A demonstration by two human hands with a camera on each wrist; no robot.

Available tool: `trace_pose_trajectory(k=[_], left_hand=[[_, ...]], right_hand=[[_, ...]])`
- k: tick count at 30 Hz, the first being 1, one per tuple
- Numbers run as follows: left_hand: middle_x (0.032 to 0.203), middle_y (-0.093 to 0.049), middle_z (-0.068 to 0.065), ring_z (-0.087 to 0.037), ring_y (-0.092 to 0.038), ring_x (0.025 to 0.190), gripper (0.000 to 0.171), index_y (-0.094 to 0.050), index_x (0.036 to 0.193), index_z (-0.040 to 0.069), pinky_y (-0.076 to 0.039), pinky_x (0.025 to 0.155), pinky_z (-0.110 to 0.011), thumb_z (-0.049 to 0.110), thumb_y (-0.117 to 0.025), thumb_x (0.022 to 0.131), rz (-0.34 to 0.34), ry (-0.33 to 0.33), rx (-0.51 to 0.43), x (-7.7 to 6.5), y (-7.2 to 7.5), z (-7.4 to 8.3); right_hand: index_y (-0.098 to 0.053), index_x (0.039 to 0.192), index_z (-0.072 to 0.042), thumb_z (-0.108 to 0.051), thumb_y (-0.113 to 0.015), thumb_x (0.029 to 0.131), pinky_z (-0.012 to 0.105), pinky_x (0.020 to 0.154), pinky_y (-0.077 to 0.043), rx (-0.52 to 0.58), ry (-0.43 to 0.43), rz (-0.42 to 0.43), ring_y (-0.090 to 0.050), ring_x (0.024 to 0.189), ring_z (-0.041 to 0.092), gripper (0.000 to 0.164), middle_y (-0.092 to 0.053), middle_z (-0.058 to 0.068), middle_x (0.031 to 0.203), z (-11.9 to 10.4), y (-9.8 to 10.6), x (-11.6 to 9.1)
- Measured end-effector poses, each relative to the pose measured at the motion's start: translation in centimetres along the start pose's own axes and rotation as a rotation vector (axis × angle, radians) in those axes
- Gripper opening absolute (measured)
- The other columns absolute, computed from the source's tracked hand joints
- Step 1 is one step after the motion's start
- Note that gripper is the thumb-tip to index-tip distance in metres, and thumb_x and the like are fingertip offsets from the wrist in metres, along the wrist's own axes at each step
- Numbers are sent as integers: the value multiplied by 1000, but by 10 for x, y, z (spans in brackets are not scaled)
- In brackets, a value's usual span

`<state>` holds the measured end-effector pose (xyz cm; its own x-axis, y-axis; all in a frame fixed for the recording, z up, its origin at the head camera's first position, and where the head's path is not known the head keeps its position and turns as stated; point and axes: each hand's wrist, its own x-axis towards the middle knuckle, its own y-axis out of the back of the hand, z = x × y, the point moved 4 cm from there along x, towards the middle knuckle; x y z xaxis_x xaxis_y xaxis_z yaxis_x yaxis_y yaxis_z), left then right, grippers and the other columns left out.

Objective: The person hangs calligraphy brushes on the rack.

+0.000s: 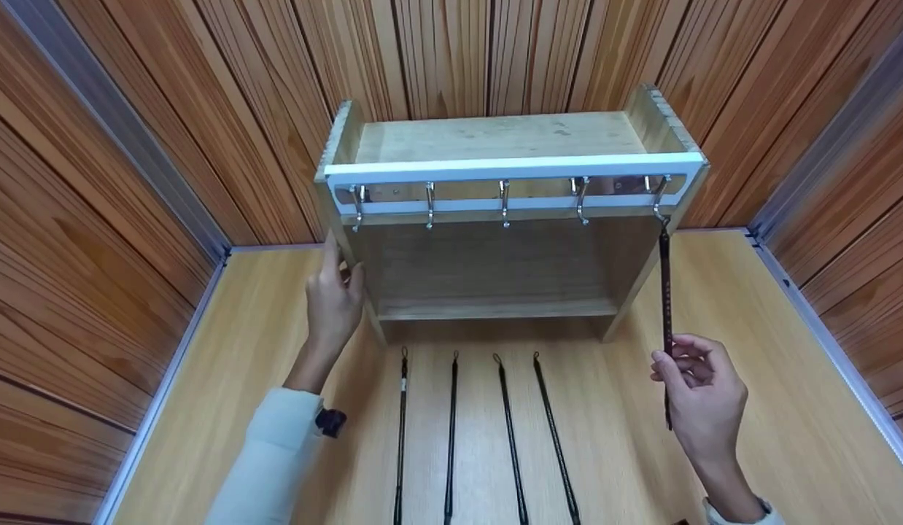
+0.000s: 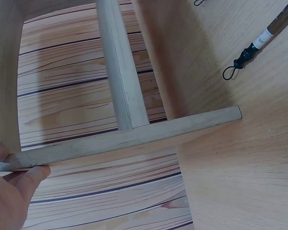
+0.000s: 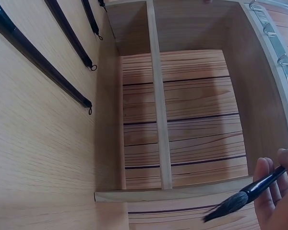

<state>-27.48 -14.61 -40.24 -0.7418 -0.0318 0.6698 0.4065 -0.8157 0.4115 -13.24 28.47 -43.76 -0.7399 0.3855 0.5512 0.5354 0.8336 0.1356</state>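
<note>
Left sleeve: pale cloth, low in the head view, a black wrist piece at its cuff.
Left hand: on the stand's left side; thumb and fingers clamped on the board's edge, one to each face.
Right hand: beyond the stand's right leg, over table; thumb and fingers pinch the held brush on its lower part.
Held brush: near upright, slim dark handle, bristles dark and tapering to a point; loop at the end hook, whether fully seated I cannot tell.
Four brushes: flat on the table, side by side with gaps between, loops toward the stand and just short of it; leftmost has a white label. Lower ends cut by the frame.
Stand: pale wood, straight-edged, tray-like top, lower board between two sides.
Rail: pale blue-white, across the stand's front; five shiny curved metal hooks, spaced apart.
Room: table shows both sides of the stand, out to the metal strips.
Table: smooth, light, fine-grained.
Walls: reddish wood-grain planks, dark seams; rear one close behind the stand.
</note>
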Motion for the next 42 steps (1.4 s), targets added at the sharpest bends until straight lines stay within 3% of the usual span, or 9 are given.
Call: trace_pose_trajectory(k=[14,22,29,42], left_hand=[[134,-56,-29,-44,-61,113,61,-31,153,0,-56,83,-46,-7,-56,97,-17,16,24,-1,-1,0],[135,-56,-27,-41,-60,116,60,-32,153,0,-55,84,-45,-6,-56,98,-25,29,28,0,-1,0],[129,-59,-29,-40,-61,114,62,-31,152,-2,-56,80,-46,-6,-57,97,-11,1,58,-1,-1,-1],[132,-57,-28,-41,-60,115,62,-31,153,0,-56,82,-46,-6,-57,97,-6,-4,50,-1,-1,-1]], right_hand=[[-59,113,14,18,-68,84,22,62,-56,-12,-73,-14,-67,68,11,31,-62,14,91,-1,-3,1],[-56,111,20,22,-66,83,21,61,-56,57,-43,-5,-67,68,12,29,-62,16,89,-3,-3,-1],[-54,110,22,25,-64,82,21,60,-56,115,-34,-13,-67,67,13,29,-63,16,90,-4,-1,1],[-58,113,16,19,-66,85,22,60,-56,-9,-81,-23,-67,66,12,29,-63,13,89,-8,3,0]])
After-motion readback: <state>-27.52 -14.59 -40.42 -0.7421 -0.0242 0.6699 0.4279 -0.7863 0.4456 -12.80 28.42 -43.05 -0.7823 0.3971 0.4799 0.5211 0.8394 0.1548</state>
